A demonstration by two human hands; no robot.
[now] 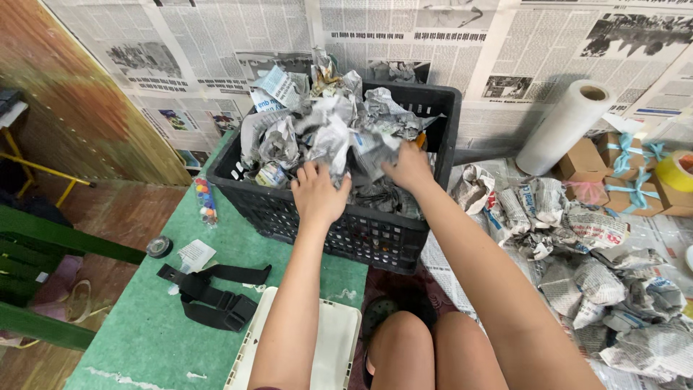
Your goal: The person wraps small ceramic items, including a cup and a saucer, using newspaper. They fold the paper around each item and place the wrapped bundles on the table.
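Note:
A black plastic crate (375,238) stands in front of me, heaped with crumpled newspaper-wrapped bundles (328,119). My left hand (317,191) reaches over the near rim and rests on a wrapped bundle, fingers curled on the paper. Deeper in the crate, my right hand (410,167) has its fingers pushed in among the bundles. Whether either hand has a firm hold on one bundle is hidden by the paper.
More newspaper-wrapped bundles (592,245) lie on the floor at right, near a white paper roll (563,126), brown gift boxes with teal ribbons (621,170) and yellow tape (678,170). A black strap (213,292), a white bin (328,347) and a paint set (205,198) sit on the green mat.

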